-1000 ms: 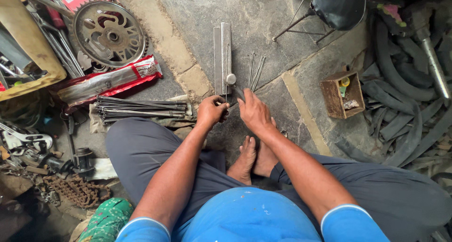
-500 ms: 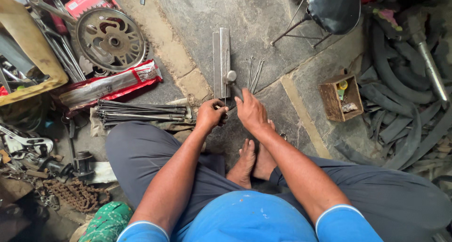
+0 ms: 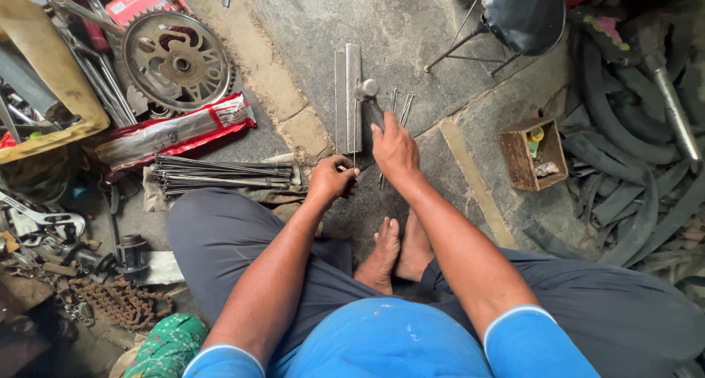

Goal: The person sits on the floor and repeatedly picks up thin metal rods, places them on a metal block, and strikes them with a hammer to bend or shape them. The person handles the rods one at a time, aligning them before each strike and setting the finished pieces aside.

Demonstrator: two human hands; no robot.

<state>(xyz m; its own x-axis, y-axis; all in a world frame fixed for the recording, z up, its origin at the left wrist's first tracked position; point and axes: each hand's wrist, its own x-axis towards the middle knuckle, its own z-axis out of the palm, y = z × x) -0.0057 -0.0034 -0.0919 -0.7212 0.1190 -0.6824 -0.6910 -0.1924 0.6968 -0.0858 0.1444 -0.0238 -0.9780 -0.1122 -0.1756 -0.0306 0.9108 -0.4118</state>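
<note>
Steel lies at the centre of the scene: a flat metal bar (image 3: 348, 99) rests lengthwise on the stone floor (image 3: 411, 25) straight ahead of the seated person, low and solid enough to serve as a backing under the work. The right hand (image 3: 394, 149) is wrapped shut around the handle of a small hammer (image 3: 366, 91), whose head sits over the near right edge of the bar. The left hand (image 3: 332, 180) has its fingertips pinched narrowly on the near end of a thin spoke (image 3: 354, 139), which runs up along the bar towards the hammer head, so the rod appears steadied against the steel while the hammer is over it. A few loose spokes (image 3: 400, 106) lie on the floor just right of the bar, close to the hammer hand. A bigger bundle of spokes (image 3: 220, 174) lies on a cloth beside the left knee, within easy reach of the left hand. Further left sit a large toothed sprocket (image 3: 176, 60) and a red plastic packet (image 3: 172, 132). A small open wooden box (image 3: 532, 152) stands to the right, near a heap of old rubber tyres (image 3: 624, 157). Both bare feet (image 3: 396, 253) are tucked in near the bar.
</note>
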